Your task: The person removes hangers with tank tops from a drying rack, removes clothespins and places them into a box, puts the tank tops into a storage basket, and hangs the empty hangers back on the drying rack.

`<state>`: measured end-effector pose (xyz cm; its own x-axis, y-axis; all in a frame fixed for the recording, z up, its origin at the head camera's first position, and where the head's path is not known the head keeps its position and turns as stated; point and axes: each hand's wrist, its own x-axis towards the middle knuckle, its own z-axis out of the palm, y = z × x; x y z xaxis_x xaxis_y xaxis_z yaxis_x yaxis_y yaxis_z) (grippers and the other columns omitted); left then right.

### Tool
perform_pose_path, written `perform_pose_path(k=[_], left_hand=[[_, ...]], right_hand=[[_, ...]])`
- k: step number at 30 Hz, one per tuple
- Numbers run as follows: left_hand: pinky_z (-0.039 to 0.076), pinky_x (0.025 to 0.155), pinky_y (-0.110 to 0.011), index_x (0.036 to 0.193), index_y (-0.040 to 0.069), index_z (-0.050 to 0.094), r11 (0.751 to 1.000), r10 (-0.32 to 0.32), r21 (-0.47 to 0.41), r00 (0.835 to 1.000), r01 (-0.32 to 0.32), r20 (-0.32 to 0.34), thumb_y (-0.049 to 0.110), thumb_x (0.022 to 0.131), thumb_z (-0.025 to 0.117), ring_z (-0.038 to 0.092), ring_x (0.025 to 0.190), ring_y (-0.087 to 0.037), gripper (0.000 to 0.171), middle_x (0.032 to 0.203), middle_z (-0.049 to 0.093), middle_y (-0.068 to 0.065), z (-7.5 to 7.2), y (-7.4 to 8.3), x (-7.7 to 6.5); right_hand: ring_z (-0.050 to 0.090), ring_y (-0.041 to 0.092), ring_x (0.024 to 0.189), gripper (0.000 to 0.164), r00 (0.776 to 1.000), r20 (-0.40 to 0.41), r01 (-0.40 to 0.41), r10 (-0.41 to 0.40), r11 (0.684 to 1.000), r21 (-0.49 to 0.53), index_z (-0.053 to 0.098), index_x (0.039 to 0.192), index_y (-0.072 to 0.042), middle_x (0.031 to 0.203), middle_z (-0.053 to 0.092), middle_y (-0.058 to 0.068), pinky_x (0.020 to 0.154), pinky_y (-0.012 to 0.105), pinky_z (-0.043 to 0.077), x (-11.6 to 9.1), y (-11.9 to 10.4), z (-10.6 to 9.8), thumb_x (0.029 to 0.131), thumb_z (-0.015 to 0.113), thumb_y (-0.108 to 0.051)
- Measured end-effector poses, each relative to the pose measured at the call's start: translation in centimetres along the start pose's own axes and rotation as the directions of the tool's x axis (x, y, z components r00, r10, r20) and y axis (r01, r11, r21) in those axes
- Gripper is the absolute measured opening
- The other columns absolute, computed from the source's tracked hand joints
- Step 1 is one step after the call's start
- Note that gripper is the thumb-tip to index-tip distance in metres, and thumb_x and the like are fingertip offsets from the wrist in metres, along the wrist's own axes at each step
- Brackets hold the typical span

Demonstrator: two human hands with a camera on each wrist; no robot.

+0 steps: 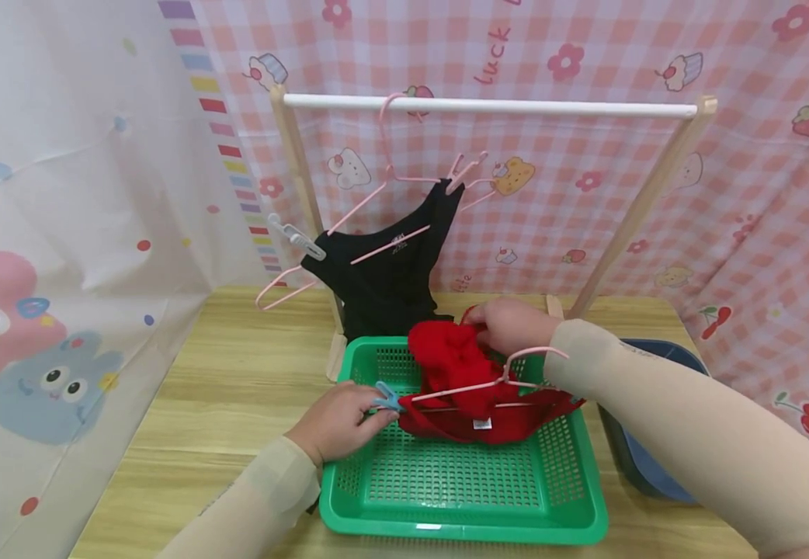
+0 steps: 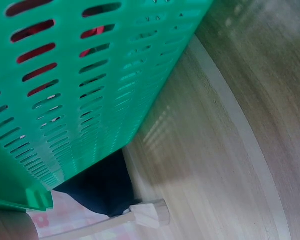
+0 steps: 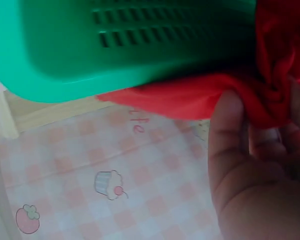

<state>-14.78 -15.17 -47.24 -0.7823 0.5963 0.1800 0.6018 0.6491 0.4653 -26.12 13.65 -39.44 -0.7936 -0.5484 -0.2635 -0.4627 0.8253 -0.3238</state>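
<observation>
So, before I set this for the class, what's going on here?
A red garment on a pink hanger is being handled over a green basket. The person's left hand pinches a blue clip at one end of the hanger; the right hand grips the garment near the basket's far side. Behind, a black garment hangs on another pink hanger from a white rod.

R hand (image 3: pixel 260 180) pinching red cloth (image 3: pixel 200 97), grn basket (image 3: pixel 65 65) alongside, pink chk'd backdrop (image 3: pixel 155 170) w/ cupcake (image 3: pixel 109 185)

Homelike laundry setting, cartoon drapes (image 1: pixel 551 221), clothes rack (image 1: pixel 516 106)
</observation>
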Motion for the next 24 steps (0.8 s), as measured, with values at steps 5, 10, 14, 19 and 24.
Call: perform_pose_path(k=[5, 10, 14, 19, 24], left_hand=[[0.047, 0.08, -0.025, 0.089, 0.028, 0.068, 1.0, 0.0, -0.014, 1.0, 0.001, 0.014, 0.052, 0.093, 0.043, 0.057, 0.087, 0.004, 0.035, 0.089, 0.063, 0.024, -0.1, 0.0, 0.1], [0.047, 0.08, -0.025, 0.091, 0.026, 0.069, 1.0, -0.004, -0.024, 1.0, 0.004, 0.025, 0.05, 0.093, 0.045, 0.057, 0.085, 0.003, 0.033, 0.088, 0.063, 0.024, -0.2, 0.0, 0.0], [0.047, 0.078, -0.024, 0.089, 0.027, 0.068, 1.0, 0.005, -0.019, 1.0, -0.005, 0.015, 0.049, 0.093, 0.045, 0.056, 0.081, 0.004, 0.032, 0.084, 0.062, 0.025, -0.1, -0.1, 0.0], [0.046, 0.075, -0.024, 0.087, 0.026, 0.068, 1.0, 0.019, -0.02, 1.0, -0.019, 0.007, 0.048, 0.093, 0.046, 0.053, 0.075, 0.005, 0.032, 0.077, 0.058, 0.026, 0.0, -0.1, 0.0], [0.046, 0.075, -0.023, 0.085, 0.027, 0.067, 1.0, 0.023, -0.017, 1.0, -0.023, 0.002, 0.049, 0.093, 0.044, 0.052, 0.074, 0.005, 0.033, 0.076, 0.057, 0.026, -0.1, -0.1, 0.0]], right_hand=[[0.056, 0.013, 0.076, 0.019, 0.996, 0.088, 0.01, -0.016, 0.998, 0.064, 0.066, 0.097, -0.033, 0.084, 0.064, -0.011, 0.074, 0.028, 0.048, -1.1, -1.1, -1.2, 0.085, 0.065, -0.018], [0.057, 0.013, 0.07, 0.018, 0.98, 0.19, 0.028, -0.054, 0.99, 0.137, 0.066, 0.09, -0.03, 0.08, 0.064, -0.007, 0.067, 0.028, 0.05, -2.0, -1.6, -1.4, 0.085, 0.063, -0.012], [0.061, 0.016, 0.072, 0.016, 0.955, 0.294, -0.034, -0.036, 0.973, 0.228, 0.066, 0.091, -0.03, 0.081, 0.066, -0.005, 0.068, 0.031, 0.052, -2.5, -1.7, -1.4, 0.084, 0.066, -0.016], [0.059, 0.017, 0.079, 0.019, 0.926, 0.377, -0.066, -0.026, 0.971, 0.229, 0.065, 0.096, -0.033, 0.086, 0.066, -0.005, 0.069, 0.03, 0.051, -2.6, -1.6, -1.3, 0.083, 0.068, -0.021], [0.057, 0.014, 0.08, 0.025, 0.914, 0.404, -0.062, -0.032, 0.974, 0.218, 0.063, 0.113, -0.027, 0.092, 0.062, -0.006, 0.069, 0.028, 0.05, -2.4, -1.5, -1.1, 0.089, 0.061, -0.023]])
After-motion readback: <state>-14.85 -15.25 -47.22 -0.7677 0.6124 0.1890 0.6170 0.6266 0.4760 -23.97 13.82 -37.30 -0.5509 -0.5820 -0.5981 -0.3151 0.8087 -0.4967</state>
